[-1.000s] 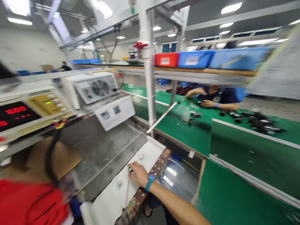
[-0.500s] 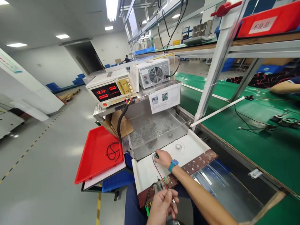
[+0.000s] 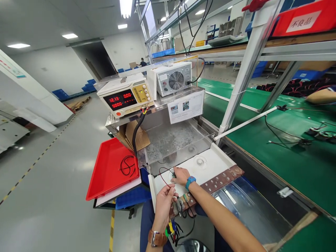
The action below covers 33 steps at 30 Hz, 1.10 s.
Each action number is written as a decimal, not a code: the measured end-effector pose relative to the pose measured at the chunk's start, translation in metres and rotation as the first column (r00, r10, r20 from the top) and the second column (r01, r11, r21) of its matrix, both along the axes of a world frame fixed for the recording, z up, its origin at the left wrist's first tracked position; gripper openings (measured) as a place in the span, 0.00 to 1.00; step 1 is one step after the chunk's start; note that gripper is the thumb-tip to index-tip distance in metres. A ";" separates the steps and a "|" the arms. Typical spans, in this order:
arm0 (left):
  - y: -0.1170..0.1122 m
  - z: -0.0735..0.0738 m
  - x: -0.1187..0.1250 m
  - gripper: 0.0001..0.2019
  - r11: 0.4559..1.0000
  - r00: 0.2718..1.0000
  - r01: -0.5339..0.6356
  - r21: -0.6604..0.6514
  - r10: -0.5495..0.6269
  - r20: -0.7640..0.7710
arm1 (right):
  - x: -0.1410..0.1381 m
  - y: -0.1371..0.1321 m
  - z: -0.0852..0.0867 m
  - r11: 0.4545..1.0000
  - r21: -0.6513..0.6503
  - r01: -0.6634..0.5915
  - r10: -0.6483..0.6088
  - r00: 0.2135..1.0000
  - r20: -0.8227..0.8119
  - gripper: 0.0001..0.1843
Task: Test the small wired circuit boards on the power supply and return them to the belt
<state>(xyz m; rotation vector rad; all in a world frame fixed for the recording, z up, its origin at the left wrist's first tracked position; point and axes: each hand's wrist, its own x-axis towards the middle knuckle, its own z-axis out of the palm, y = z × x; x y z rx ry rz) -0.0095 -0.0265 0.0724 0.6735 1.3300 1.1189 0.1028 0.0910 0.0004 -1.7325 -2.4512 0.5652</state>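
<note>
My right hand point(image 3: 181, 176) is closed on a small dark part point(image 3: 173, 174) low over the left half of the white tray point(image 3: 217, 159); its fingers cover most of the part, so I cannot make out its kind. A thin red and black wire point(image 3: 163, 179) loops out from it to the left. Nearer to me, my left hand point(image 3: 166, 197) pinches this wire between thumb and fingers. Just below the hands is a brown strip point(image 3: 214, 182) with metal studs along the tray's front. Black leads with green, yellow and blue ends point(image 3: 172, 227) hang under my left hand.
A power supply point(image 3: 126, 98) with red digits and a grey fan-cooled unit point(image 3: 174, 79) stand on a metal shelf behind a clear box point(image 3: 170, 140). Left is a red tray point(image 3: 105, 171) with a black cable. Right, a green bench point(image 3: 275, 150) carries wired parts; a person's arm point(image 3: 321, 96) rests there.
My left hand has moved up and left along the wire, closer to my right hand. The wire now bends in a loop instead of running straight. The coloured lead ends show more.
</note>
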 end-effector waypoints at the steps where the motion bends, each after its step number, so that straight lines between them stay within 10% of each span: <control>1: 0.003 -0.001 0.001 0.29 1.000 1.000 -0.015 0.010 0.015 -0.018 | 0.000 0.000 -0.001 1.000 0.000 -0.005 0.005 1.000 -0.005 0.24; 18: 0.021 -0.049 0.019 0.15 0.981 0.957 0.168 0.100 -0.138 -0.256 | 0.003 0.005 -0.003 0.997 -0.072 0.019 -0.021 1.000 -0.018 0.21; 33: 0.021 -0.044 0.021 0.12 0.976 0.958 0.210 0.055 -0.194 -0.213 | 0.003 0.004 -0.006 0.999 -0.031 0.025 -0.025 0.999 -0.020 0.20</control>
